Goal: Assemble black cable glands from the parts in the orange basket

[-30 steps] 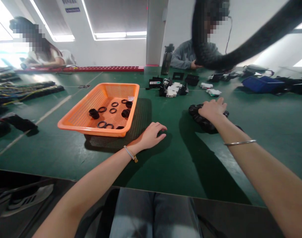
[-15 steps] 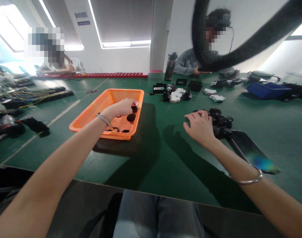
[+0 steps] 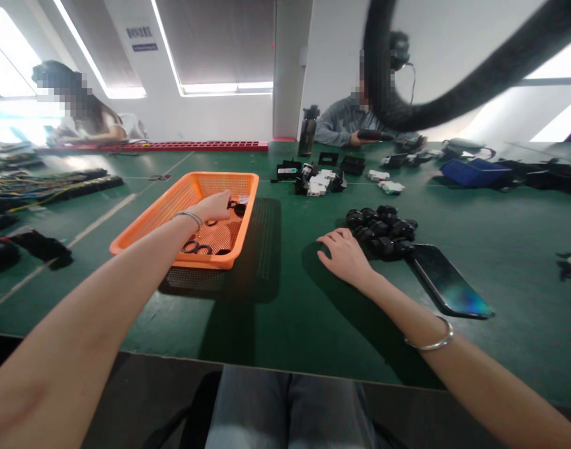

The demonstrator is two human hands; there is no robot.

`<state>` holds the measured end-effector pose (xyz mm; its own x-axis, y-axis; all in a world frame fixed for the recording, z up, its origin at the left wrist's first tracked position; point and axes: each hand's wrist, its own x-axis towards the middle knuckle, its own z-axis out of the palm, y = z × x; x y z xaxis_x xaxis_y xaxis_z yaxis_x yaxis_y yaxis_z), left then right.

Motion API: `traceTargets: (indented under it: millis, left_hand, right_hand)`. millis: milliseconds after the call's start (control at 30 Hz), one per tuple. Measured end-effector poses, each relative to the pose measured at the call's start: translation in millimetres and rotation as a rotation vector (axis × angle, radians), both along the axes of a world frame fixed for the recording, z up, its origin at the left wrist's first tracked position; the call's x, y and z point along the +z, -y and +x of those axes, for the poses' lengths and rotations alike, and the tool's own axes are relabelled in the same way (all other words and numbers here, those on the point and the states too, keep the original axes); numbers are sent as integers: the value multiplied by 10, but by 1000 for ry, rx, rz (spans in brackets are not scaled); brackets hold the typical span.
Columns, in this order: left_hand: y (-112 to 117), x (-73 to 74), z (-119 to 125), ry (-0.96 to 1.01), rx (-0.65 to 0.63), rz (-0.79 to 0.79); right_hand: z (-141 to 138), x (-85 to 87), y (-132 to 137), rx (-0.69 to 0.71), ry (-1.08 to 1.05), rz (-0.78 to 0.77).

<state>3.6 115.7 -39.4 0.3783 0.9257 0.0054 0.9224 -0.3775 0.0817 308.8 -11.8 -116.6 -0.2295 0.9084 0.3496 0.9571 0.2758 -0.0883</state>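
Observation:
My left hand (image 3: 214, 207) reaches into an orange mesh basket (image 3: 253, 193), its fingers curled with a small black part (image 3: 232, 204) at the tips. The fingertips are partly hidden. Beside them in the basket lies a round black piece (image 3: 240, 211); black rings (image 3: 190, 247) lie nearer the front wall. My right hand (image 3: 345, 257) rests low over the green table, fingers spread and holding nothing. Just beyond it sits a pile of round black parts (image 3: 383, 232), and a dark phone (image 3: 448, 280) lies next to the pile.
White and black plastic pieces (image 3: 320, 182) lie farther back, with a dark bottle (image 3: 308, 131) behind them. A blue bin (image 3: 475, 171) stands at right. Bundled cables (image 3: 55, 187) lie at left. Two people sit across the table. A black tube hangs in the upper right.
The view has shifted, moving the scene leftward. My right hand has drawn back from the black pile and sits lower, left of it. My left hand stays in the basket, fingers still curled.

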Motion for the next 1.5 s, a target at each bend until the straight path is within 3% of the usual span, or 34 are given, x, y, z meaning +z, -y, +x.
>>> traceTargets:
  millis: [133,367,467,567,700,800,900,967,1100,1333,1500]
  left_hand:
    - [-21,59,92,-139,-4,-13]
    - [-50,-101,184,-182,52,-14]
    - [-57,-17,132,-36,119,51]
    - [-12,185,122,245,148,294]
    - [332,494,346,447,34,575]
    - [804,560,648,490,-207,537]
    - [1200,387,924,456,-360,410]
    - [1316,179,1056,453,-401,324]
    - [1285,-242,1193,477,-359,205]
    - [1183,-664,1162,732,-415,104]
    - [1105,-782,1142,825,-277,-66]
  right_hand:
    - [7,-40,-22,57,11,-42]
    - [-12,0,-15,34,16,-68]
    - [-4,24,-12,41,24,-97]
    - [1,31,-22,43,-5,-122]
    - [-20,55,-51,53,-289,-160]
    - [-57,149,-33,120,-788,-356]
    - [-115,295,49,255,-1319,-653]
    - [-165,375,113,304,-1521,-822]
    - [-252,395,180,189,-1754,-877]
    - [-229,227,148,41,-1845,-794]
    - [-221,163,150,64,-1668,-706]
